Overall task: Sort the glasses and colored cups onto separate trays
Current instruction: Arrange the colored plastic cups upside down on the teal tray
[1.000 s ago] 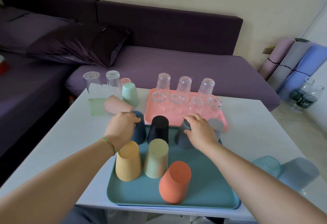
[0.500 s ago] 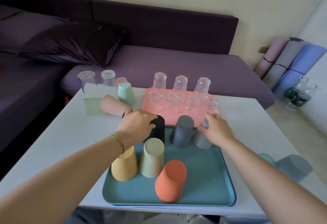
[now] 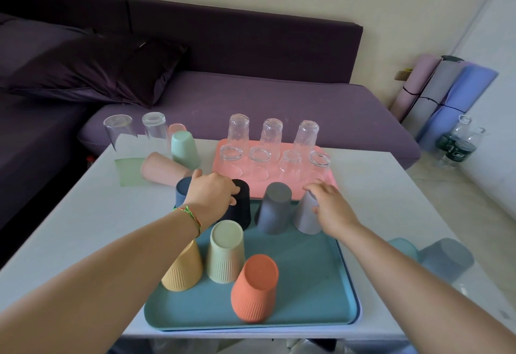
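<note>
A teal tray near me holds upside-down colored cups: yellow, sage, orange, black, dark grey and light grey. My left hand grips the top of the black cup. A dark blue cup stands just left of it. My right hand holds the light grey cup, fingers on top and thumb at its side. Behind, a pink tray carries several glasses.
Two glasses stand at the table's back left, with a mint cup, a pink cup on its side and a green mat. A teal cup and a grey-blue cup lie at the right. A purple sofa is behind.
My left hand moved from the dark blue cup right onto the black cup. My right hand left the dark grey cup and went to the light grey cup.
</note>
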